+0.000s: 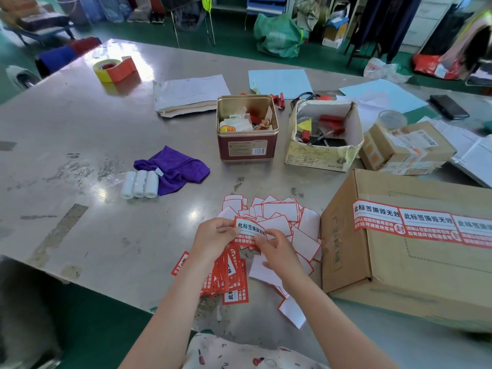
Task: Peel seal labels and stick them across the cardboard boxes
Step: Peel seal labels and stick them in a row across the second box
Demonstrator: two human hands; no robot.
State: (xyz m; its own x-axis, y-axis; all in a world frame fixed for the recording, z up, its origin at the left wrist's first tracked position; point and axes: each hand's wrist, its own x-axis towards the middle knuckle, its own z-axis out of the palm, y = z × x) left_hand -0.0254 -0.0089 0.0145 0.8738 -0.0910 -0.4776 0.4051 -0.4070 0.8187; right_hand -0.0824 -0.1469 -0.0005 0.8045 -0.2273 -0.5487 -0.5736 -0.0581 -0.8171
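Red-and-white seal label (250, 230): held above the metal table (80, 145), between both hands, printed face up, just left of the large cardboard box (415, 265).
Left hand (213, 239): fingers closed on the label's left end, thumb on top.
Right hand (279, 253): thumb and fingertips pinched at the label's right edge, where the backing looks to be lifting; whether the split has started is too small to tell.
Step in hand (judged): separating the label from its backing.
Method note: start at a corner, peel slowly at a shallow angle, keep fingertips off the adhesive, keep the label flat so it does not curl onto itself.
Box state: three labels (423, 222) already run in a row across its top.
Spent backings (279, 217): white, red-edged, piled just beyond the hands.
Unpeeled stock (229, 278): red stack under the wrists.
Risk: a fast pull could tear the label.
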